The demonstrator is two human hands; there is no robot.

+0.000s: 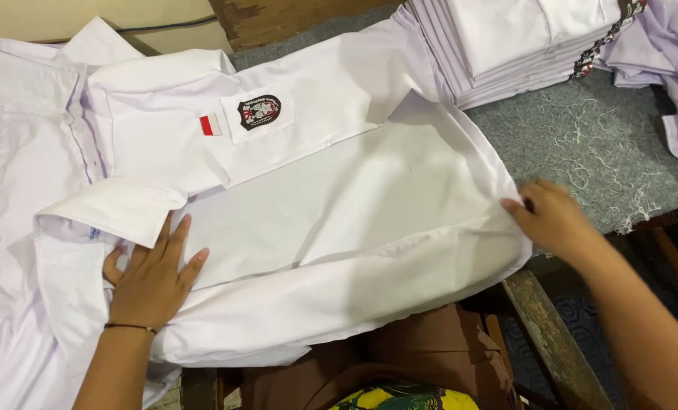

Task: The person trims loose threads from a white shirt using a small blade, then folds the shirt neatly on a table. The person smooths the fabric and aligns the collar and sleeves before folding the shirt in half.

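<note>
A white shirt (339, 205) lies spread across the table, with a dark emblem patch (260, 111) on its chest pocket and a small red-and-white tag (210, 124) beside it. My left hand (151, 275) rests flat, fingers spread, on the shirt just below the folded collar (111, 209). My right hand (553, 220) pinches the shirt's hem at the right edge. A thin dark band circles my left wrist.
A stack of folded white shirts (506, 45) stands at the back right on the grey felt tabletop (589, 144), which is strewn with thread scraps. More white shirts (20, 175) lie at the left. A wooden edge (544, 334) runs below the table.
</note>
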